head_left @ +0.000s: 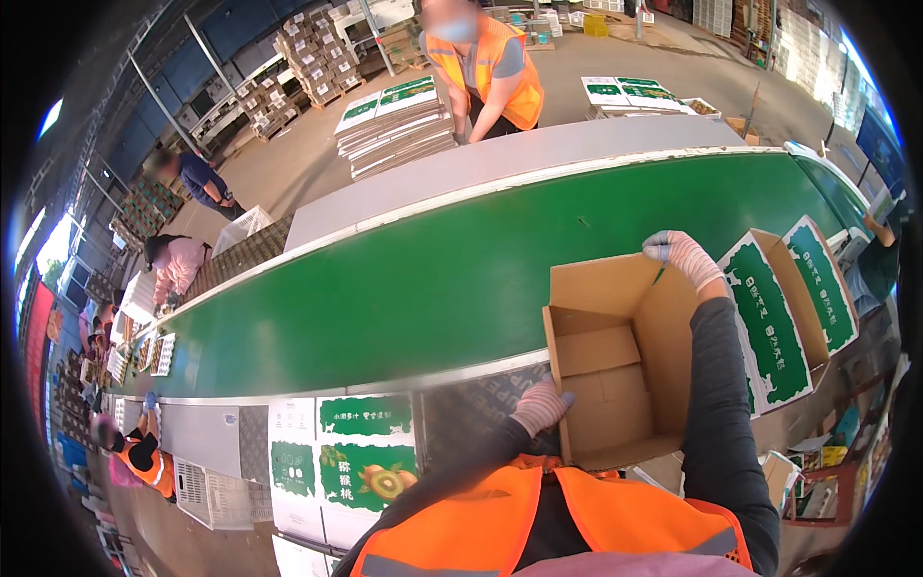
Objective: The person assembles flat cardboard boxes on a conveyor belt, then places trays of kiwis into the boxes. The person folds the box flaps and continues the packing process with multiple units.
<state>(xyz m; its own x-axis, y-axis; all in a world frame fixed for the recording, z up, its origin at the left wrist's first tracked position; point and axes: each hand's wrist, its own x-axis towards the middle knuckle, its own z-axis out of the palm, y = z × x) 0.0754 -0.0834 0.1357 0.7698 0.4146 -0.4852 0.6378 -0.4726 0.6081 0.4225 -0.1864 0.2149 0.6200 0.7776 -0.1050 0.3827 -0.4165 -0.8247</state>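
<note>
An open cardboard box (663, 351) stands tilted in front of me, with its bare brown inside and bottom flaps showing. My left hand (540, 406), in a striped knit glove with grey fingertips, grips the box's near left edge with the thumb over the rim. At the far right corner my right hand (681, 256), gloved the same way, is closed over the top edge of the cardboard. The far side of the box overlaps the green conveyor belt (404, 279). Its outer faces are mostly hidden from me.
Printed green-and-white boxes (769, 322) stand open on the right. Flat cartons (361, 471) lie at my left. Across the belt, a person in an orange vest (519, 82) leans beside stacked flat cartons (399, 130). Trays (159, 356) sit at the belt's far left end.
</note>
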